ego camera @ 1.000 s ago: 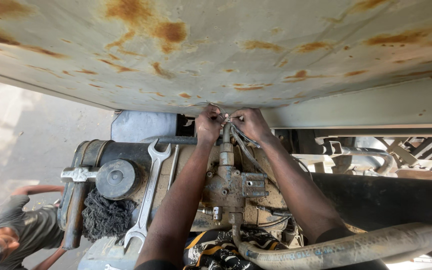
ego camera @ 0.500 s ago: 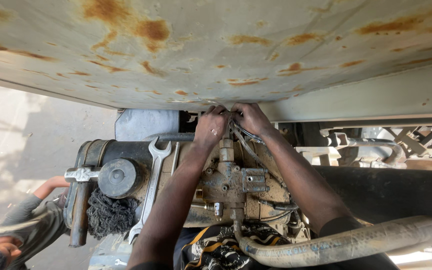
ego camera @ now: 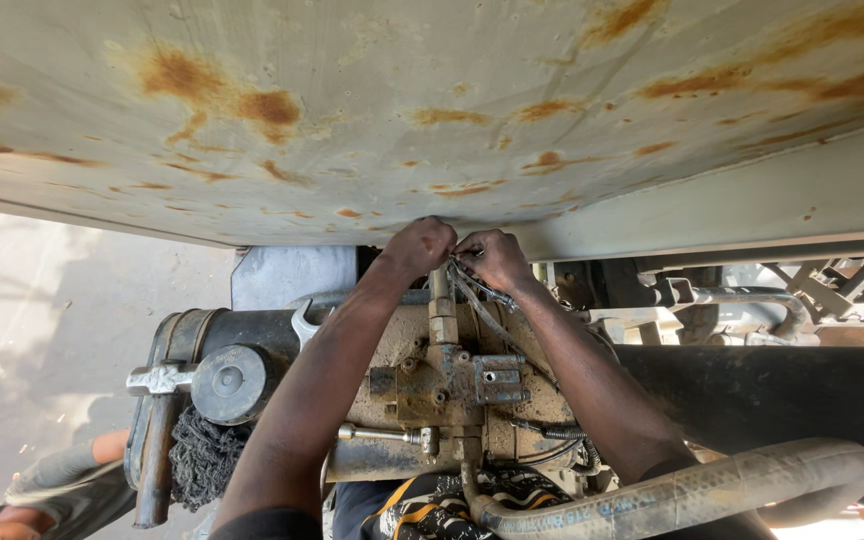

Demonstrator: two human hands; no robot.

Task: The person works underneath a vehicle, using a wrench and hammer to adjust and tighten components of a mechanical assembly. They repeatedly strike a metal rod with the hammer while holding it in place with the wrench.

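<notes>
Both my hands reach up to the top of a muddy valve block under a rusty painted metal panel. My left hand is closed around the upper end of the vertical pipe fitting that rises from the block. My right hand pinches a bundle of thin cables next to that fitting. My left forearm hides most of a large open-ended spanner lying on the tank.
A black tank with a round cap and a metal strap sits at the left, with a black rag below it. A dirty thick hose curves across the bottom right. Another person crouches at the bottom left.
The view has shifted, so the hands appear more central. My left forearm now covers most of the spanner. Both hands stay at the pipe fitting and cables.
</notes>
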